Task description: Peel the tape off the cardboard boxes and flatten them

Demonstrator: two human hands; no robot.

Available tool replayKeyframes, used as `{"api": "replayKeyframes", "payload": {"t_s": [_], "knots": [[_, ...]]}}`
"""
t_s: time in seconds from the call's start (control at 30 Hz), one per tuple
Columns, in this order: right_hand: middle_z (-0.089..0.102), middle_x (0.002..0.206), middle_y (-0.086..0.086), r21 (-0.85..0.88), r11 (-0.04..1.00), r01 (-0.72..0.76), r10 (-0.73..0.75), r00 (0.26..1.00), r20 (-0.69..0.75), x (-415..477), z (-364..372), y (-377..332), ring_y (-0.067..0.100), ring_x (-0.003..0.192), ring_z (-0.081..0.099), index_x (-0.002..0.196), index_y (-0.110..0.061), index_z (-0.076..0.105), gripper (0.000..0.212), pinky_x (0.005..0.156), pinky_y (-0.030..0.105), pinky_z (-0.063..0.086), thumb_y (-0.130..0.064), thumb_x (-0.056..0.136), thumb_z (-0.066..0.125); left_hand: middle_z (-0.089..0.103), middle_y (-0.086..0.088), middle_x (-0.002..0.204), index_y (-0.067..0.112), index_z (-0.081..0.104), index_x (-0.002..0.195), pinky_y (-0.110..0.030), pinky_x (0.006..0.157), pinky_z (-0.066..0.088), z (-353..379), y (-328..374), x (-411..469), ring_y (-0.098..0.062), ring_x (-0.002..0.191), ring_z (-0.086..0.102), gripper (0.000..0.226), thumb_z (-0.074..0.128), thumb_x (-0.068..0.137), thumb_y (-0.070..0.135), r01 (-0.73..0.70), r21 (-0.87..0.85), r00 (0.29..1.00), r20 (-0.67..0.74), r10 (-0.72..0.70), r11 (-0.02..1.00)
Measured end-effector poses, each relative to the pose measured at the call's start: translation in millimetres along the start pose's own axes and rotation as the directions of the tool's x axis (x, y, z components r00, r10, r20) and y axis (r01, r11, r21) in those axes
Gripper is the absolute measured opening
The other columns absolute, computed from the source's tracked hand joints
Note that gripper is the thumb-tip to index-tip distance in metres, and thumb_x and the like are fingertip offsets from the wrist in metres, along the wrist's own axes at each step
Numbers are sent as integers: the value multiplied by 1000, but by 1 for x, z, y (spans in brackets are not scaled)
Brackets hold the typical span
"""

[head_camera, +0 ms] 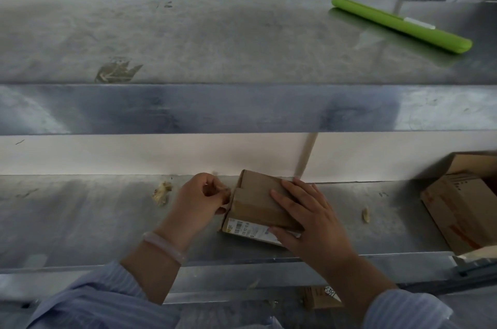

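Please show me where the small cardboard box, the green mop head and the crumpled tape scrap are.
small cardboard box [255, 198]: head view, brown top face.
green mop head [400, 24]: head view, middle of the pad.
crumpled tape scrap [162, 193]: head view, its centre.

The small cardboard box [258, 199] is plain brown, its shipping label [250, 229] white with a yellow patch and black barcode; the larger box [457, 210] at the right carries orange print. The mop head [400, 25] is bright green, the table [94, 221] dull grey metal, the sleeves [107, 299] pale blue, finely striped.
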State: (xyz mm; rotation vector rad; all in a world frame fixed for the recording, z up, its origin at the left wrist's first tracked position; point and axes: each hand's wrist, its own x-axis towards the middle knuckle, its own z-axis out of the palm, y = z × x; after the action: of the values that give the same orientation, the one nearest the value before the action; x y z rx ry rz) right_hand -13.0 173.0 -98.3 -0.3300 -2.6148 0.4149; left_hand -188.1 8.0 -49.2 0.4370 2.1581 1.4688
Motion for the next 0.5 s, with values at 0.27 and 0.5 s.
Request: {"api": "replayKeyframes", "payload": {"t_s": [0.27,0.5], "knots": [[44,148,-8,14,1000,11,-11,1000,-22,-3,3,2,17,142,33,141,-37,45,64,114,48,32,-59,83,59,75,2,90,19,75,95,-26,83,56,-10,5,-5,-9,90,70,13,63,90,18,5,-76,990,138,6,997],[43,148,-9,25,1000,9,-8,1000,-17,-3,3,1,16,142,32,141,-36,47,63,114,47,33,-58,83,60,71,-10,102,12,65,104,-39,84,58,-8,-4,-1,-23,95,69,13,62,91,12,188,-122,959,236,-156,975]]}}
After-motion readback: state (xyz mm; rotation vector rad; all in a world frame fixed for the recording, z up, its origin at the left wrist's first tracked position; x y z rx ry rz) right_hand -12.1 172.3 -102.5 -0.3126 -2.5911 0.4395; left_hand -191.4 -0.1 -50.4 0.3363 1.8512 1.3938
